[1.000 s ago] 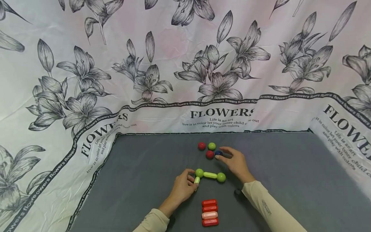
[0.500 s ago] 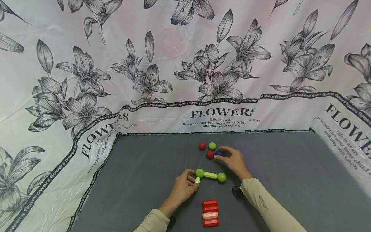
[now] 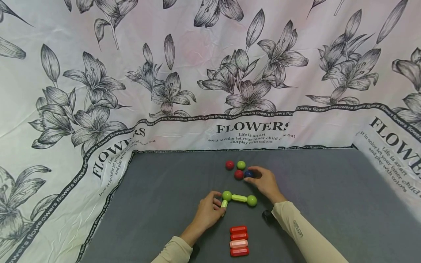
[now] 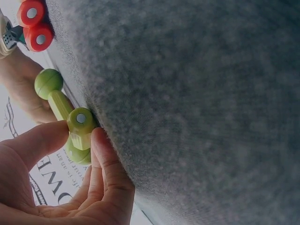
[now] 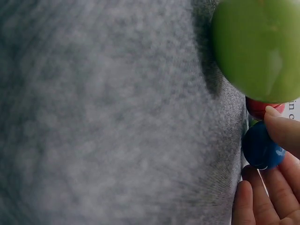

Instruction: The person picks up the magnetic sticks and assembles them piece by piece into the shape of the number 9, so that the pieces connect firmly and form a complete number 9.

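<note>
My left hand point(image 3: 206, 212) pinches a yellow-green magnetic rod point(image 3: 224, 204) between thumb and fingers; a metal disc shows on the rod's end point(image 4: 80, 118) in the left wrist view. The rod's far end meets a green ball point(image 3: 227, 195). From that ball a second yellow-green rod point(image 3: 239, 198) runs right to another green ball point(image 3: 251, 201). Farther back, my right hand point(image 3: 267, 184) holds a blue ball point(image 3: 249, 174) between thumb and fingers, close beside a red ball point(image 3: 239, 175). In the right wrist view the blue ball point(image 5: 262, 146) is partly covered by the thumb.
Behind the blue ball are another red ball point(image 3: 230, 165) and a loose green ball point(image 3: 241, 165). Several red and pink rods point(image 3: 239, 236) lie stacked side by side near the front of the grey tabletop point(image 3: 158, 197). A flower-printed curtain point(image 3: 184, 131) borders the table.
My right thumb sits slightly lower against the blue ball, and the right wrist has turned a little. The left hand, its rod and the joined pieces look unmoved.
</note>
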`<state>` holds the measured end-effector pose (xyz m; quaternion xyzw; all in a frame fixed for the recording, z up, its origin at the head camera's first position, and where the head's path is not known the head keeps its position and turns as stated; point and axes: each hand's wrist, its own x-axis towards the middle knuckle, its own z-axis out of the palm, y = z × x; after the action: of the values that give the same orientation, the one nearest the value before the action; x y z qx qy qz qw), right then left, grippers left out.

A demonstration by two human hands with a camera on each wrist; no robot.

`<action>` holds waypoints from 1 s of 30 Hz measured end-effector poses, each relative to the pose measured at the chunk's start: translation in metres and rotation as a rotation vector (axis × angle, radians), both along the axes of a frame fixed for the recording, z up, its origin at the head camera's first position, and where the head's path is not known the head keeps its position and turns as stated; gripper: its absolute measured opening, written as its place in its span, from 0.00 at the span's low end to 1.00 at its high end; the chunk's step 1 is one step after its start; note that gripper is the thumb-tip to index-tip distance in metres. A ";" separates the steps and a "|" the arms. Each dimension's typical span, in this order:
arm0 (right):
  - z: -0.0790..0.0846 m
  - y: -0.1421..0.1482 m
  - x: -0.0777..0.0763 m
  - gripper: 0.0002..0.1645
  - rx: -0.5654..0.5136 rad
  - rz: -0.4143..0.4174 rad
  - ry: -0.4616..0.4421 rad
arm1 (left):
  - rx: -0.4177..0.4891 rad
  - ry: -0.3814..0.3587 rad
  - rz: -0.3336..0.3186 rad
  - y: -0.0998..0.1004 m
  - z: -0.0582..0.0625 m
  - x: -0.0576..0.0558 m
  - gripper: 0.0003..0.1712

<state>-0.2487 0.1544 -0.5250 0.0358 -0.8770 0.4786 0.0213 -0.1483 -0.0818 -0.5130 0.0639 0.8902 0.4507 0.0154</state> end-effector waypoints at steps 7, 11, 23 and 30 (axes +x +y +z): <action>-0.002 0.000 0.000 0.27 0.000 0.007 -0.002 | 0.011 0.000 -0.002 0.000 0.001 0.000 0.26; -0.002 -0.001 0.000 0.26 0.006 0.002 0.001 | -0.007 -0.017 0.000 0.000 0.001 0.000 0.27; 0.001 -0.002 0.003 0.25 0.032 -0.011 0.033 | -0.020 -0.031 -0.011 0.002 0.002 -0.002 0.27; 0.003 -0.003 0.007 0.24 0.028 -0.012 0.031 | -0.011 -0.055 -0.015 0.000 0.002 -0.003 0.27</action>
<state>-0.2413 0.1518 -0.5224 0.0382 -0.8834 0.4655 0.0372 -0.1516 -0.0814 -0.5110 0.0582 0.8913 0.4475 0.0437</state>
